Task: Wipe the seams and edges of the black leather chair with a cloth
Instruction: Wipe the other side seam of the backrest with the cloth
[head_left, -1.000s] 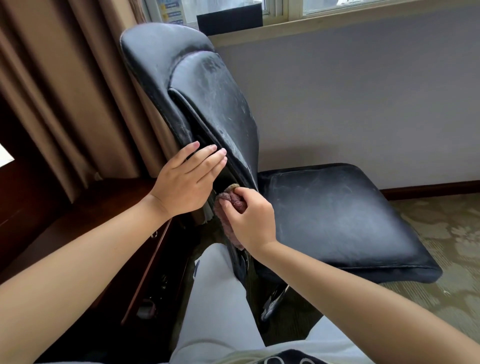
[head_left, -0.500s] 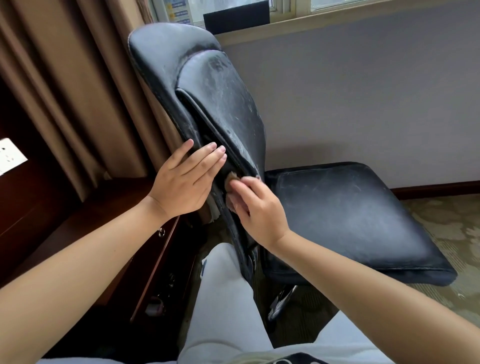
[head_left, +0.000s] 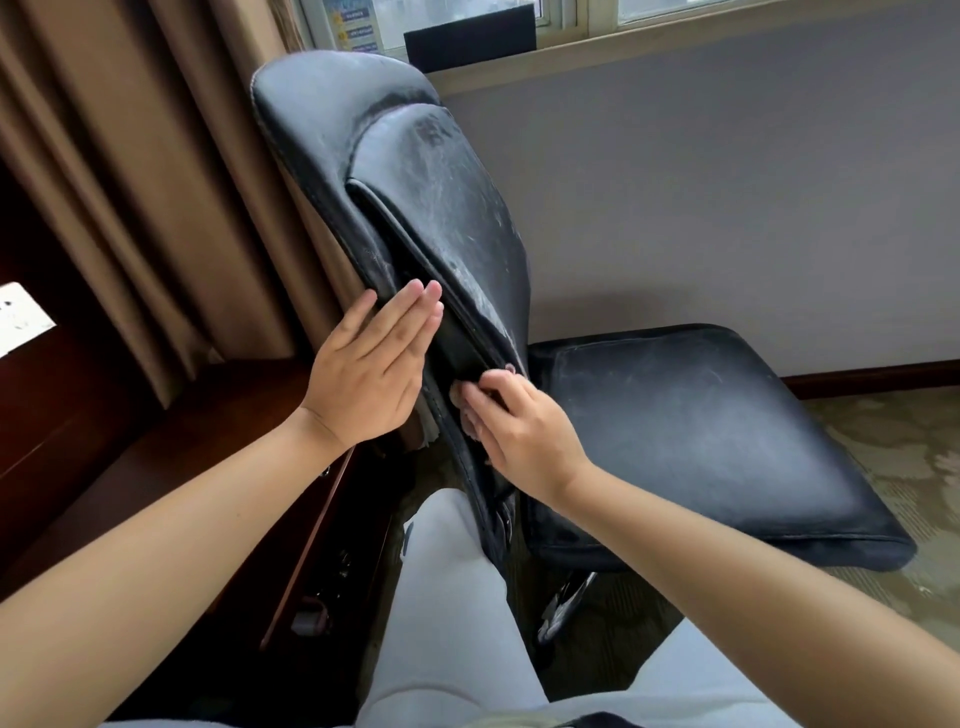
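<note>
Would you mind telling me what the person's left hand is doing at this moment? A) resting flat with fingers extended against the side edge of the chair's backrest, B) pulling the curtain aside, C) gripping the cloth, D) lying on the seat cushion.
A: the left hand lies open, fingers straight, against the edge of the backrest, while the right hand presses the cloth into the seam.

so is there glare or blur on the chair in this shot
Head view: window light leaves a pale, dusty sheen on the backrest and seat, not hard glare; the right hand looks slightly soft; the wide lens bows the windowsill.
</note>
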